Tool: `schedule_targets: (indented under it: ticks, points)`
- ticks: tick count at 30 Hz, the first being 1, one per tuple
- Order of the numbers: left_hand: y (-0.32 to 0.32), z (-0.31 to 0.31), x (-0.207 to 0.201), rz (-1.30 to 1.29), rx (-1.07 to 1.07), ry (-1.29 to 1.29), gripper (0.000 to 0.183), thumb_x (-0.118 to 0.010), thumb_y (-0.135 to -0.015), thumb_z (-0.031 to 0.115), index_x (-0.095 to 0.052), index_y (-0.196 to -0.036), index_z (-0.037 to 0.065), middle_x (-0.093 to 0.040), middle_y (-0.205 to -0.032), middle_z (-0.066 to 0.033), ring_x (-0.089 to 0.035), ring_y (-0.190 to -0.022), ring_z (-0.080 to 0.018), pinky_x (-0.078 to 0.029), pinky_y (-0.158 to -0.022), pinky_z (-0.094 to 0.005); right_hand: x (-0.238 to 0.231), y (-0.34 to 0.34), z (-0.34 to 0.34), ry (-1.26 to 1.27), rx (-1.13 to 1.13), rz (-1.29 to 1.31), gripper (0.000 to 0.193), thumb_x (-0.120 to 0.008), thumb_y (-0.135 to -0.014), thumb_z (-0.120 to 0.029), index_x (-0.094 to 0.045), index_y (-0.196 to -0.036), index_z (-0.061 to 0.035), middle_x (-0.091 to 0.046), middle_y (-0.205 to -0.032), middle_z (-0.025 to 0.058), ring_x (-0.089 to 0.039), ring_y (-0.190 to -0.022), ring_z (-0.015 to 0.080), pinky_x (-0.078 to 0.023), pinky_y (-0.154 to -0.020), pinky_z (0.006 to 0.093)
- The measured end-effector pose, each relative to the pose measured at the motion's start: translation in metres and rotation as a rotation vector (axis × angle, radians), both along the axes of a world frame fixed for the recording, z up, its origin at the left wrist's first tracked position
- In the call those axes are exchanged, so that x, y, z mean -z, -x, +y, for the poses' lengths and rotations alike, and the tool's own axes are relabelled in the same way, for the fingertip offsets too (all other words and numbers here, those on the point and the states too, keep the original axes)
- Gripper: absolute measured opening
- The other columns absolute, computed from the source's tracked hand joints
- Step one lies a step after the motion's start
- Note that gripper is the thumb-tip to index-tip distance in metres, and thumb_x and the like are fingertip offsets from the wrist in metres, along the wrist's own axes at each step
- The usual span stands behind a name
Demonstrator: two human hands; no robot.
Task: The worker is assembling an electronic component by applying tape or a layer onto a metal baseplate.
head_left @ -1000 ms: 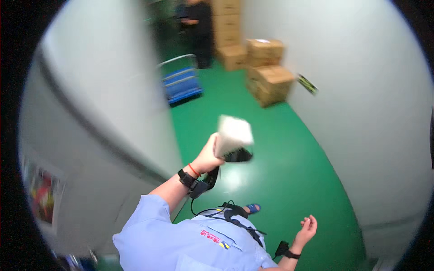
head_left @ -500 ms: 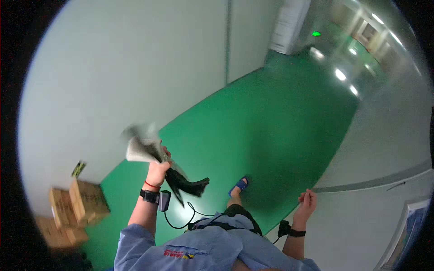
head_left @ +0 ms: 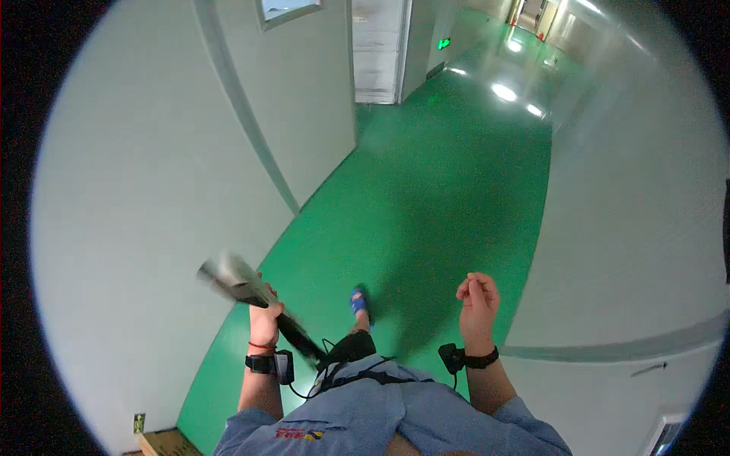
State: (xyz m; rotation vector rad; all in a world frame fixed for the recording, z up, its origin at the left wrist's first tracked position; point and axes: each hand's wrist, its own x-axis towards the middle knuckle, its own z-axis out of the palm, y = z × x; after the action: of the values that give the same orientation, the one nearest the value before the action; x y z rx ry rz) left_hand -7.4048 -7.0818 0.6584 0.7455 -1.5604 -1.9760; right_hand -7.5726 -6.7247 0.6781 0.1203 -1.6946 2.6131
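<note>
My left hand is closed round the middle of a limp black-and-white bundle. Its pale upper end is blurred by motion near the left wall, and a dark part hangs down toward my waist. What the bundle is made of, I cannot make out. My right hand is raised above the floor on the other side, fingers curled in, with nothing visible in them. A black strap with a small cabled device sits on each wrist.
Green floor runs ahead between pale walls. On the left stand a door panel with a window and a white doorway. A cardboard box lies at lower left. A door handle projects on the right.
The view has turned and moved forward along the corridor; the boxes have slid toward the lower left edge. My right hand sits higher and nearer the middle. The left hand still grips the bundle.
</note>
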Motion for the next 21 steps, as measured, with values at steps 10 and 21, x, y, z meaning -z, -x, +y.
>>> schedule_targets:
  ticks: [10,21]
  points:
    - [0.091,0.006,-0.026,0.319,0.732,-0.586,0.063,-0.036,-0.091,0.052,-0.052,-0.127,0.003,-0.057,-0.123,-0.017,-0.054,-0.111,-0.0353,-0.043,-0.095,-0.0512,-0.09,0.001,0.133,0.055,0.493,-0.052,0.013,-0.058,-0.093,-0.018,-0.059,-0.098,-0.0052,-0.051,-0.073,-0.0006,-0.049,-0.069,0.0096,-0.04,-0.059,0.025]
    - [0.328,0.089,-0.127,0.045,0.322,-0.916,0.023,-0.056,-0.081,0.027,-0.055,-0.084,0.004,-0.061,-0.08,-0.0102,-0.06,-0.069,-0.0284,-0.053,-0.071,-0.0422,-0.131,0.141,0.242,0.014,0.922,0.146,0.016,-0.055,-0.094,-0.023,-0.057,-0.096,-0.0067,-0.054,-0.08,-0.0014,-0.049,-0.075,0.0073,-0.039,-0.064,0.0233]
